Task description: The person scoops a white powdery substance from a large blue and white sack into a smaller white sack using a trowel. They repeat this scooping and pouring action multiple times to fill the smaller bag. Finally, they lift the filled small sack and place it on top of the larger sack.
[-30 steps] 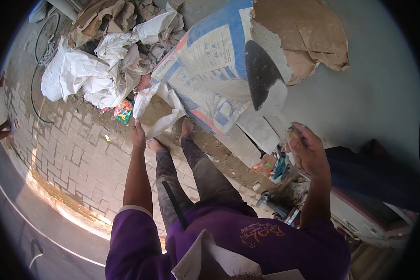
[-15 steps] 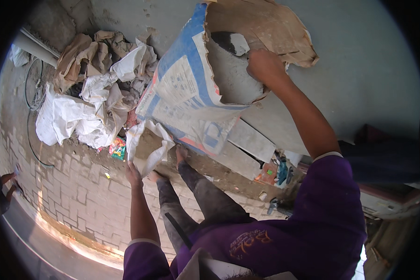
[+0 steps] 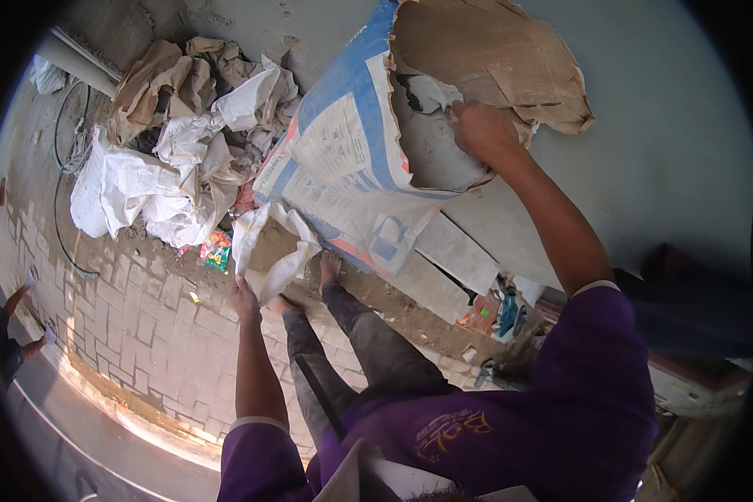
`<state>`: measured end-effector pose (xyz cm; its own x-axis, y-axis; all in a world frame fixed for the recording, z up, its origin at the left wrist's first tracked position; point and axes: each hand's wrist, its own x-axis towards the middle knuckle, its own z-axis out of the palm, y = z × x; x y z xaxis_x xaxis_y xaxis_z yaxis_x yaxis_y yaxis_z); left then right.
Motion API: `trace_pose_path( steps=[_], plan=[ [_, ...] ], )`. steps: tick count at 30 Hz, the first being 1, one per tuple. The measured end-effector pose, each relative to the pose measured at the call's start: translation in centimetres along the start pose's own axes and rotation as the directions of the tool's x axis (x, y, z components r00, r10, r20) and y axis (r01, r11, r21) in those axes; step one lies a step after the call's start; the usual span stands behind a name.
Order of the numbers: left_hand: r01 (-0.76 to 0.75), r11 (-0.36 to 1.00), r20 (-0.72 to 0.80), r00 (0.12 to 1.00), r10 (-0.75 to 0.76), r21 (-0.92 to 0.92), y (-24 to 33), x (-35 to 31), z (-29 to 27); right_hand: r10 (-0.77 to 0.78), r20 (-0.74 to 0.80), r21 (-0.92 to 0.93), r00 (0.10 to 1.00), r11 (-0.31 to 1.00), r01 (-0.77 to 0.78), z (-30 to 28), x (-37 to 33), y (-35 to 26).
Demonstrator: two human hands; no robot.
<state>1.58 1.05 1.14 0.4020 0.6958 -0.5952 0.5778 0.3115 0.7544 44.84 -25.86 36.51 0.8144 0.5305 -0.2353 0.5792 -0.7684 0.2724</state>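
A large torn-open paper bag [image 3: 330,155], blue and white, leans against the wall with grey powder [image 3: 439,155] inside. My right hand [image 3: 487,134] reaches into its mouth, closed on the handle of a trowel [image 3: 433,94]. The trowel's blade is down in the bag, with pale powder on it, so its outline is partly hidden. Lower left, my left hand [image 3: 244,299] grips the rim of a white woven sack [image 3: 289,269], whose mouth gapes upward near my feet.
Crumpled white sacks [image 3: 130,197] and brown paper [image 3: 151,88] are heaped left of the bag. A hose [image 3: 58,209] curves over the brick paving [image 3: 151,326]. Flat boards [image 3: 456,251] lie right of the bag, near small litter. Another person's limbs [image 3: 17,335] show at the far left.
My right hand and the trowel have shifted slightly within the bag; the dark blade, plain before, is now mostly covered. My left hand still holds the sack's rim.
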Motion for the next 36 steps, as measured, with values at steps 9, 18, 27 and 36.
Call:
trace_pose_path(
  steps=[9, 18, 27, 36],
  plan=[
    [0.041, 0.992, 0.018, 0.999, -0.039, -0.12, -1.0, 0.5, 0.3, -0.007, 0.18, 0.147, 0.984, 0.989, -0.019, 2.9, 2.7, -3.6],
    [0.067, 0.986, 0.023, 0.998, -0.064, -0.153, -0.2, -0.2, 0.9, -0.058, 0.297, 0.314, 0.953, 0.949, -0.04, 3.3, 4.4, -3.9],
    [0.031, 0.996, 0.014, 0.999, -0.03, -0.087, -1.9, 0.9, 0.2, -0.076, 0.334, 0.484, 0.939, 0.869, -0.102, 5.0, 4.6, -2.6],
    [0.079, 0.997, 0.021, 0.997, -0.079, -0.003, -1.1, -0.1, 0.5, -0.035, 0.52, 0.714, 0.853, 0.566, -0.412, 2.9, 2.8, -2.3]
  ],
)
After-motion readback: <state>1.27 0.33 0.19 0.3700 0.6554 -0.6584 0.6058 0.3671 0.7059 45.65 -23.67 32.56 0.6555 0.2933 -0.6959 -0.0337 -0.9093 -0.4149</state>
